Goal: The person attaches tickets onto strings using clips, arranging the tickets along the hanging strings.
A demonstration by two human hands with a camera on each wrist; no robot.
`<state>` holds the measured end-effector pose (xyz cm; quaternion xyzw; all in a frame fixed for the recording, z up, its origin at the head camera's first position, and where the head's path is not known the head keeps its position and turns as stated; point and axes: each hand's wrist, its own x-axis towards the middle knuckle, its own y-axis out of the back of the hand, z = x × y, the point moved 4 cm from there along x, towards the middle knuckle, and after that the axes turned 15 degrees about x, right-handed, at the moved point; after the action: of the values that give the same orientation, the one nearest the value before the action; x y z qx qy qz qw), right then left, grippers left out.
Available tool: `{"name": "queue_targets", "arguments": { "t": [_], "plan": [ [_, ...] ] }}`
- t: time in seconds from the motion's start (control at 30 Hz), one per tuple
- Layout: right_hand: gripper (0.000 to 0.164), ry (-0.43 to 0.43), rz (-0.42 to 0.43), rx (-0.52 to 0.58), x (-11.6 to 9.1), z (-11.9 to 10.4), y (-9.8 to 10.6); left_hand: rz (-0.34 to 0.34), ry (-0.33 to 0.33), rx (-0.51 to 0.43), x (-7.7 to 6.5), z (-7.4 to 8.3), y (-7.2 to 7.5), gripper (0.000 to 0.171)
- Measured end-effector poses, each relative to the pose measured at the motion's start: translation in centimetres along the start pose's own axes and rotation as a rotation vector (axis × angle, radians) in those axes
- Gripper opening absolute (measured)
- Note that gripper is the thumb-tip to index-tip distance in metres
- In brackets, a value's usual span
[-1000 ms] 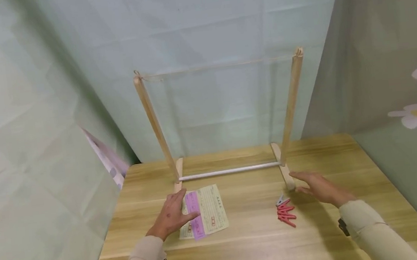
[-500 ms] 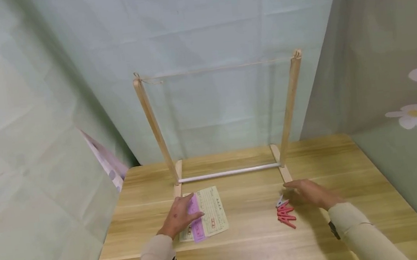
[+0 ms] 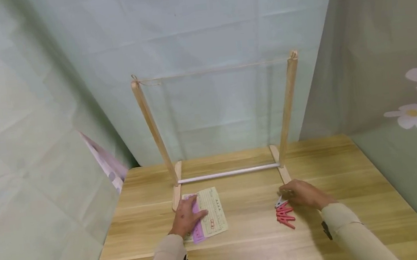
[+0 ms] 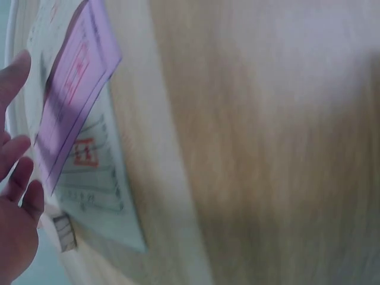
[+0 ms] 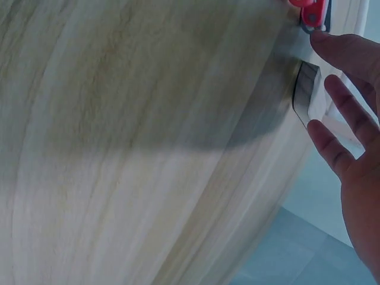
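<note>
My left hand [image 3: 186, 216] is over the left part of some printed paper slips, its thumb pointing right and its fingers relaxed. Lying overlapped are a purple slip [image 3: 198, 235] and pale yellow-green sheets [image 3: 214, 208] with red stamps; the left wrist view has the purple slip [image 4: 80, 89] on top of a pale sheet [image 4: 98, 178]. At the right, my right hand [image 3: 304, 193] has its fingertips right at a light grey clothespin [image 3: 280, 202]. Several red clothespins [image 3: 285, 215] lie in a row below it. In the right wrist view, the fingers are loosely spread beside a red clothespin [image 5: 314, 15].
Behind the slips stands a wooden rack, with a left post [image 3: 153, 132], a right post [image 3: 288, 114] and a white crossbar [image 3: 229, 173] low down. A thin string [image 3: 209, 70] spans the post tops. Fabric curtains [image 3: 212, 26] surround the wooden table [image 3: 253, 253].
My left hand has moved right, further over the slips. My right hand has come left from beside the rack's foot to the grey clothespin. Slips and clothespins lie as before.
</note>
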<state>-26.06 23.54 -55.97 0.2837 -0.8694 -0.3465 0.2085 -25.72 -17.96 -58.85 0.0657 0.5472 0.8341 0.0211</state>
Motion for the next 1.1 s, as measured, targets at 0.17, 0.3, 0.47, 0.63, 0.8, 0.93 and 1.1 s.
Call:
{"name": "queue_targets", "arguments": {
  "t": [0.17,0.3,0.47,0.63,0.8,0.93,1.1],
  "plan": [
    [0.036,-0.022,-0.004,-0.039,0.1,0.0,-0.3,0.024,0.08,0.008,-0.1,0.1,-0.5,0.075],
    [0.036,-0.053,-0.008,-0.057,0.2,0.0,-0.4,0.032,0.119,-0.001,-0.2,0.2,-0.8,0.074],
    [0.034,-0.033,-0.003,-0.093,0.3,-0.1,-0.5,0.05,0.14,-0.012,-0.3,0.4,-1.0,0.072],
    [0.033,-0.005,0.007,-0.141,0.2,0.2,-0.4,0.072,0.153,-0.123,-0.1,0.7,-1.1,0.069],
    [0.03,0.01,0.007,-0.127,0.0,0.2,-0.3,0.113,0.182,-0.221,0.0,0.9,-1.2,0.065],
    [0.027,-0.016,-0.005,-0.11,0.0,0.3,-0.2,0.155,0.211,-0.266,-0.2,0.8,-1.3,0.063],
    [0.028,-0.111,-0.02,-0.084,0.0,0.6,0.0,0.17,0.235,-0.244,-0.6,0.4,-1.6,0.069]
  ]
}}
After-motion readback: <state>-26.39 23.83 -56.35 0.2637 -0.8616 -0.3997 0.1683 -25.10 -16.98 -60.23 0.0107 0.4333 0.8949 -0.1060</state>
